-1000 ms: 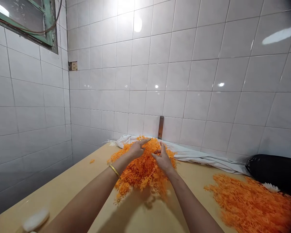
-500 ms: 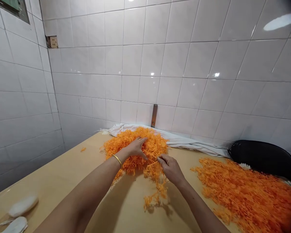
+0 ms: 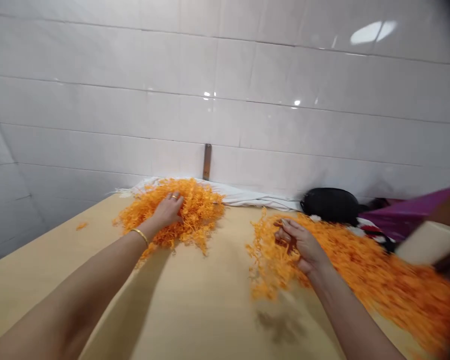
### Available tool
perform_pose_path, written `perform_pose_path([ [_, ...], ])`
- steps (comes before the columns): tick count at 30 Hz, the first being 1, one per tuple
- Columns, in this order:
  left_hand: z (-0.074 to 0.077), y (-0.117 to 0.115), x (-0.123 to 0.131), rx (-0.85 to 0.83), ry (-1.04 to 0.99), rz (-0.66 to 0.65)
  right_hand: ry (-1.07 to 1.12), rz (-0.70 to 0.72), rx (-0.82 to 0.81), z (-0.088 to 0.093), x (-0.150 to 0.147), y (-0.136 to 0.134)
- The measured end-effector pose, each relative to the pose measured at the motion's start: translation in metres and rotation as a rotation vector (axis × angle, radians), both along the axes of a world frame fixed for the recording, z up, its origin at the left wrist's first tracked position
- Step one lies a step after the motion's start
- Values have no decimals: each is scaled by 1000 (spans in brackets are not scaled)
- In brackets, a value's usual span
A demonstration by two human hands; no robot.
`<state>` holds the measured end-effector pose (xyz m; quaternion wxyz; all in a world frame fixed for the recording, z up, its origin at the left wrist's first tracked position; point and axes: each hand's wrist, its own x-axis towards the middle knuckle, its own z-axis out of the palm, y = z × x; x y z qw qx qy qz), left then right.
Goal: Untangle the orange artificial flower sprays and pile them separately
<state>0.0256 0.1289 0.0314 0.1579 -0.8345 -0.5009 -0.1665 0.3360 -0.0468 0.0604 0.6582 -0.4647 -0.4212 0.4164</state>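
On the left of the table lies a tangled heap of orange artificial foliage sprigs (image 3: 195, 215). My left hand (image 3: 168, 209), wearing a ring and a gold bangle, rests on top of that heap with its fingers apart, the tips partly sunk in the strands. To the right, my right hand (image 3: 300, 245) pinches a feathery orange sprig (image 3: 268, 270) between thumb and fingers. It hangs above the tabletop, its shadow falling below. Behind and beside my right hand spreads a second, wider pile of orange sprigs (image 3: 375, 275), blurred by motion.
A white cloth (image 3: 247, 194) runs along the table's back edge against the tiled wall. At the back right are a black rounded object (image 3: 330, 205), a purple item (image 3: 405, 215) and a pale block (image 3: 431, 242). A small orange scrap (image 3: 81, 226) lies on the left.
My right hand has pulled the sprig off the left heap and carried it right, beside the second pile. My left hand stays on the heap. The view has turned right.
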Motion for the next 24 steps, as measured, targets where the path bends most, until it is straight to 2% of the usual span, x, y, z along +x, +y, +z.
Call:
perform_pose_path([
  [3,3,-17,7,139,-3,52,25,-60,-25,3,3,-9],
  [5,8,-36,13,227,-49,45,41,-101,-1,2,6,-12],
  [7,16,-64,24,224,-183,8,20,-153,54,-1,6,-14],
  [8,20,-82,32,151,-281,-18,-15,-195,100,-2,4,-16],
  [10,27,-120,52,-157,-531,-59,-165,-294,225,-6,-5,-22],
  [11,29,-139,64,-408,-671,-90,-277,-343,297,-8,-12,-26],
  [13,26,-172,86,-1056,-953,-180,-568,-378,430,-13,-31,-37],
  [14,22,-183,95,-1349,-1068,-227,-714,-349,483,-17,-41,-43],
  [15,16,-191,103,-1544,-1198,-246,-878,-259,525,-22,-50,-49],
  [16,9,-195,110,-1654,-1331,-242,-1019,-164,548,-28,-58,-54],
  [18,-7,-193,118,-1642,-1577,-157,-1205,-28,541,-41,-69,-62],
  [20,-19,-185,122,-1511,-1722,-66,-1311,35,501,-54,-73,-68],
  [22,-25,-176,123,-1368,-1796,-90,-1360,62,468,-62,-72,-75],
  [24,-26,-170,123,-1211,-1838,-190,-1356,82,435,-65,-68,-82],
])
